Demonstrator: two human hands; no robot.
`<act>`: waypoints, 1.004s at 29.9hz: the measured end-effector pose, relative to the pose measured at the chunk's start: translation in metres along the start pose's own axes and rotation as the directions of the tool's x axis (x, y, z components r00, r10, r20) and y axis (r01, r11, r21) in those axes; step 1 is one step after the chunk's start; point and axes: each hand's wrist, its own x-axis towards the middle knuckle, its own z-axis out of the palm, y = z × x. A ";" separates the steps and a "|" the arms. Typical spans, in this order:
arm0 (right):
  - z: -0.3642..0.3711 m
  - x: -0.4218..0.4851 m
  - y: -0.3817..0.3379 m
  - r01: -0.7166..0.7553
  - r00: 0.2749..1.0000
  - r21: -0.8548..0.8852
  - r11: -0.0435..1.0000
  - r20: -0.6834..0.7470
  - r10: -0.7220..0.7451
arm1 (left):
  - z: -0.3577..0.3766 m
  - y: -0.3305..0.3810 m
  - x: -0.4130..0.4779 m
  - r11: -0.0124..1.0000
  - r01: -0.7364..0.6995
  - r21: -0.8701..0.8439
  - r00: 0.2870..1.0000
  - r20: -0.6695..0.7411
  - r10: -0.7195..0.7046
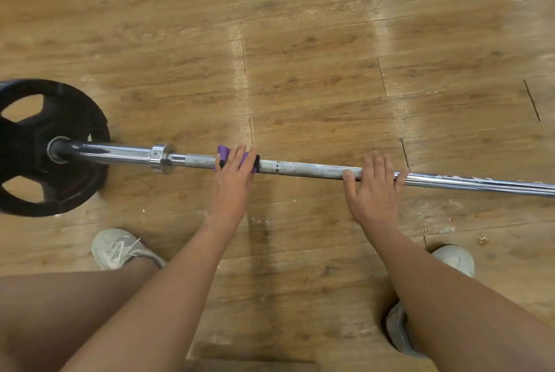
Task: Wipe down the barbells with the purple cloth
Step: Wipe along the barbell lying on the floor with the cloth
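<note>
The left hand (232, 174) curls its fingers over the purple cloth (222, 151), clamping it around the barbell (306, 168) just past the collar (160, 159). The right hand (374, 183) grips the barbell's bare shaft further along, with the thumb on the near side. A black weight plate (75, 119) sits on the barbell's left end. Under the barbell is a wooden plank floor (300, 41), and two pale shoes (120, 248) stand on its near side.
</note>
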 end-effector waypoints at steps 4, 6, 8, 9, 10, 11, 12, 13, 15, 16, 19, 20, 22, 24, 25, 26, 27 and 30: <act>0.000 0.004 -0.001 0.008 0.999 0.020 1.000 -0.043 -0.007 | 0.008 0.011 0.005 1.000 -0.004 0.012 1.000 -0.027 0.005; 0.000 0.005 -0.002 0.005 0.998 0.025 1.000 -0.067 -0.004 | 0.009 0.014 0.007 1.000 0.008 0.022 1.000 -0.029 -0.008; 0.001 0.005 -0.004 0.003 0.996 0.016 1.000 -0.091 -0.001 | 0.009 0.014 0.007 0.999 0.000 0.042 1.000 -0.005 0.000; 0.001 0.005 -0.005 0.002 0.995 0.005 1.000 -0.101 -0.001 | 0.008 0.015 0.007 0.998 -0.010 0.055 1.000 0.008 0.010; 0.002 0.006 -0.005 0.000 0.994 -0.004 1.000 -0.105 -0.001 | 0.008 0.016 0.008 0.998 -0.018 0.065 1.000 0.018 0.017; 0.002 0.006 -0.005 -0.003 0.995 -0.008 1.000 -0.105 0.002 | 0.008 0.017 0.008 0.998 -0.022 0.067 0.999 0.029 0.020; 0.002 0.006 -0.005 -0.007 0.995 -0.008 1.000 -0.101 0.006 | 0.007 0.017 0.008 0.997 -0.023 0.067 0.999 0.034 0.021; 0.003 0.006 -0.005 -0.010 0.995 -0.008 1.000 -0.099 0.009 | 0.008 0.015 0.009 0.998 -0.021 0.064 0.999 0.035 0.019; 0.002 0.006 -0.005 -0.012 0.995 -0.008 1.000 -0.100 0.011 | 0.005 0.010 0.008 1.000 0.014 0.019 1.000 0.028 -0.014; 0.002 0.007 -0.006 -0.010 0.995 -0.010 1.000 -0.102 0.009 | 0.005 0.007 0.008 0.999 0.045 -0.015 0.999 0.015 -0.044; 0.003 0.008 -0.005 -0.008 0.995 -0.012 1.000 -0.100 0.007 | 0.009 0.015 0.008 0.989 0.132 -0.066 0.991 -0.015 -0.133; 0.003 0.008 -0.005 -0.010 0.995 -0.009 1.000 -0.101 0.009 | 0.011 0.022 0.008 0.988 0.138 -0.063 0.990 -0.020 -0.140; 0.004 0.007 -0.006 -0.016 0.993 0.000 1.000 -0.114 0.015 | 0.019 0.035 0.006 0.995 0.092 -0.043 0.996 0.003 -0.092; 0.005 0.008 -0.009 -0.032 0.990 0.012 0.999 -0.137 0.033 | 0.024 0.039 0.003 0.999 0.018 -0.035 0.999 0.033 -0.017; 0.006 0.008 -0.011 -0.044 0.989 0.018 0.999 -0.142 0.046 | 0.025 0.037 0.003 0.997 0.021 -0.070 0.999 0.034 -0.019; 0.006 0.009 -0.012 -0.057 0.988 0.021 0.998 -0.141 0.059 | 0.024 0.033 0.005 0.991 0.055 -0.120 0.998 0.028 -0.051; 0.006 0.009 -0.013 -0.065 0.989 0.023 0.998 -0.135 0.068 | 0.024 0.029 0.006 0.982 0.095 -0.162 0.995 0.028 -0.092; 0.005 0.008 -0.013 -0.072 0.990 0.036 0.997 -0.117 0.075 | 0.020 0.023 0.011 0.974 0.138 -0.181 0.990 0.061 -0.129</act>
